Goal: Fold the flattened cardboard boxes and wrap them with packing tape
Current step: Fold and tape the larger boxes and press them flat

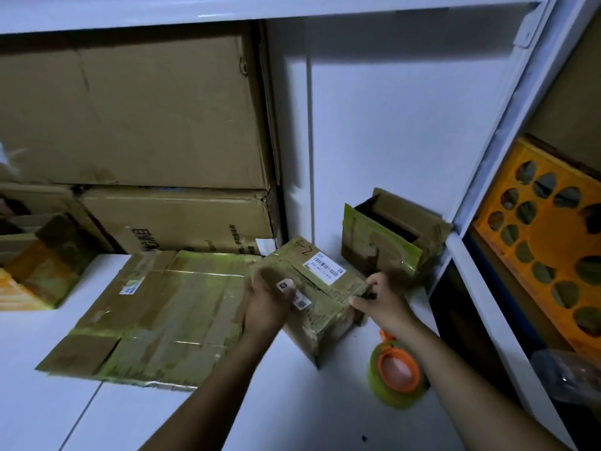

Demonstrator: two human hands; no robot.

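Note:
A small taped cardboard box (pixel 320 288) with a white barcode label sits tilted on the white surface (pixel 162 418). My left hand (pixel 266 301) holds its left end, fingers curled over the edge. My right hand (pixel 380 301) pinches its right edge. A large flattened cardboard box (pixel 156 314) streaked with yellowish tape lies to the left. A roll of packing tape (pixel 398 374) with an orange core rests by my right forearm.
An open-topped taped box (pixel 390 239) stands behind at the right. Big cartons (pixel 136 125) are stacked at the back left, smaller boxes (pixel 39 262) at the far left. A white shelf post (pixel 481 190) and an orange perforated crate (pixel 546 242) bound the right.

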